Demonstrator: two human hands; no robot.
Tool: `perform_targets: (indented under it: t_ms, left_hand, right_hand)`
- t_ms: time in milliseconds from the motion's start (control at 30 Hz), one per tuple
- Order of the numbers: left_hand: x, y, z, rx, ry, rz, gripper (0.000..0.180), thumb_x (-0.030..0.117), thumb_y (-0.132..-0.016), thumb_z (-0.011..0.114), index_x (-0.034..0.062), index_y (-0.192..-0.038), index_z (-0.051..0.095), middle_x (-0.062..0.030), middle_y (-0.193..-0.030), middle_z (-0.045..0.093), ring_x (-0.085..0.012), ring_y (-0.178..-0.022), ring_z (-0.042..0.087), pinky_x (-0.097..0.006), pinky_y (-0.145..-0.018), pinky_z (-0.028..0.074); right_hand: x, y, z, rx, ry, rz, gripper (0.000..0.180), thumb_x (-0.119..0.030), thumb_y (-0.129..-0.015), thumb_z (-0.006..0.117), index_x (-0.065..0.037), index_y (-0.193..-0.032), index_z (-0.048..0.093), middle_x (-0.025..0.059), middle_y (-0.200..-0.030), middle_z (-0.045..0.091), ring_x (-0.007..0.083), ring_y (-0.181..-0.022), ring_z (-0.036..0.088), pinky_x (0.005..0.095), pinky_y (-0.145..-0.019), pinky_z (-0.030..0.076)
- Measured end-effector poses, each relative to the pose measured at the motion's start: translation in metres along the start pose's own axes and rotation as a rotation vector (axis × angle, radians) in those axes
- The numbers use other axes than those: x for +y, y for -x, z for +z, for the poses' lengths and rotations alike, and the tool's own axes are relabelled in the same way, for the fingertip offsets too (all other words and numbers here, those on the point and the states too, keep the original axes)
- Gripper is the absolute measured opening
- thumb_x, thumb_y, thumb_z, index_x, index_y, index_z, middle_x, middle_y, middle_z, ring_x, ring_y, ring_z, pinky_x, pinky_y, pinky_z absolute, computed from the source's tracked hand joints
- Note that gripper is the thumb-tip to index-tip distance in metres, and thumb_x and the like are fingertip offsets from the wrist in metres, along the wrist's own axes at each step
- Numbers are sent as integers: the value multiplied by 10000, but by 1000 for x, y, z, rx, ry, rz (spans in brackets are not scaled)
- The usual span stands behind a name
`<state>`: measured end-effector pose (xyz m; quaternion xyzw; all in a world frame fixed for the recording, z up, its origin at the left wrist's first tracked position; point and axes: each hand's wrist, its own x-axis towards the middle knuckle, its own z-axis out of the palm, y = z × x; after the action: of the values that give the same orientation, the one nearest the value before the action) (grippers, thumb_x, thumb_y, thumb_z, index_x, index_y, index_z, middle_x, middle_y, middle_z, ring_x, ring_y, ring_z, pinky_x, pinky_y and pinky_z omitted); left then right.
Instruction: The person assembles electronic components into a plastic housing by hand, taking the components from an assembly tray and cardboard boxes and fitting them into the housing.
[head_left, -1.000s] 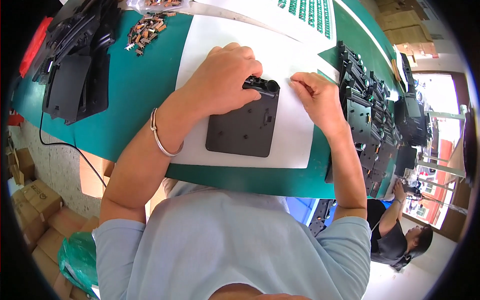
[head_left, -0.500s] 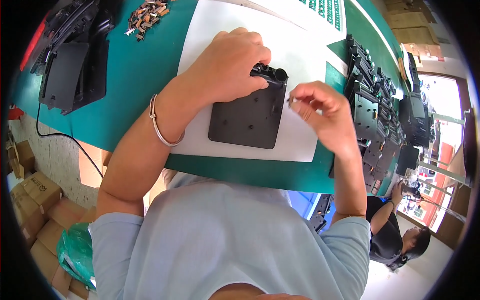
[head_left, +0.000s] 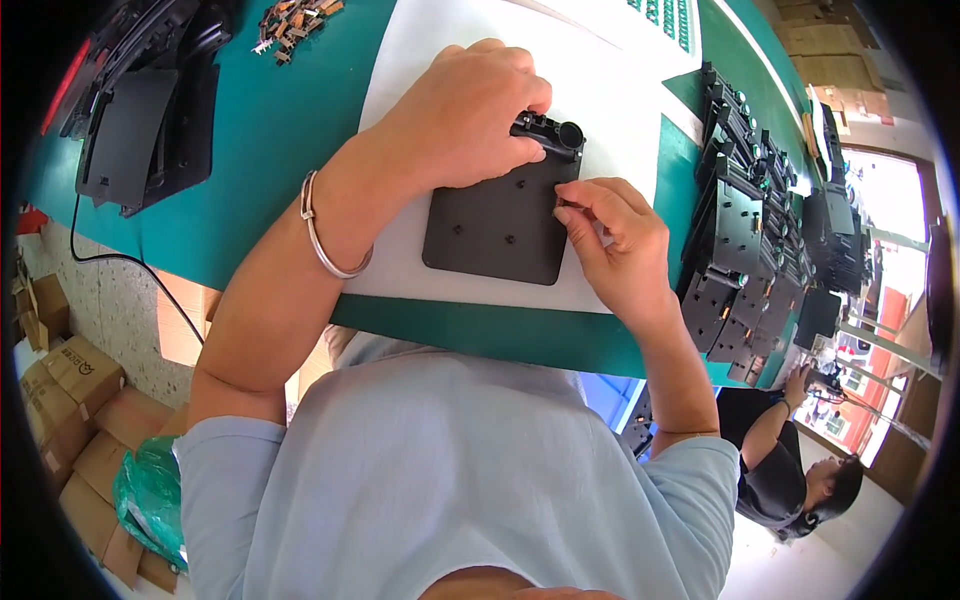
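Observation:
A flat black plastic housing [head_left: 485,225] with small pegs and a round tube end along its far edge lies on a white sheet [head_left: 625,100]. My left hand [head_left: 480,115] is closed around the tubular far edge, its thumb toward the near side, and covers the plate's far left part. At the plate's right edge, below the tube end, my right hand [head_left: 622,245] pinches thumb and forefinger together on a small electronic part. The fingertips hide most of that part.
Small brown and silver electronic parts [head_left: 296,30] are heaped at the far left. Several black housings [head_left: 738,225] stand in rows on the right, with green circuit boards [head_left: 665,20] beyond. Black equipment [head_left: 140,130] occupies the left. A co-worker [head_left: 785,460] is at the right; cardboard boxes [head_left: 75,385] sit lower left.
My right hand has moved left with the small part, from beside the housing to its right edge. My left hand and the housing have shifted slightly away and to the right.

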<state>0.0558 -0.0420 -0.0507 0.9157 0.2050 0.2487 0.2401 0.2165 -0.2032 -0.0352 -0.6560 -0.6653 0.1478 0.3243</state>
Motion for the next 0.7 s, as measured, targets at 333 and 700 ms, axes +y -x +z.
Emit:
perform_targets:
  t_ms: [333, 700]
  left_hand:
    - [-5, 1, -1, 57, 8, 36, 255, 200, -694, 766, 57, -877, 660, -82, -907, 613, -301, -922, 571, -411, -827, 457]
    - [6, 3, 3, 68, -57, 21, 258, 258, -685, 784, 96, -845, 662, -61, -914, 595, -261, -959, 563, -421, -782, 430]
  right_hand:
    - [-8, -16, -16, -151, 11, -15, 173, -3, -792, 736, -29, -954, 682, 112, -860, 666, 261, -697, 653, 332, -606, 526]
    - [-51, -107, -41, -124, 115, -207, 166, -42, -805, 751, -9, -956, 690, 94, -847, 679, 163, -636, 604, 282, -582, 496]
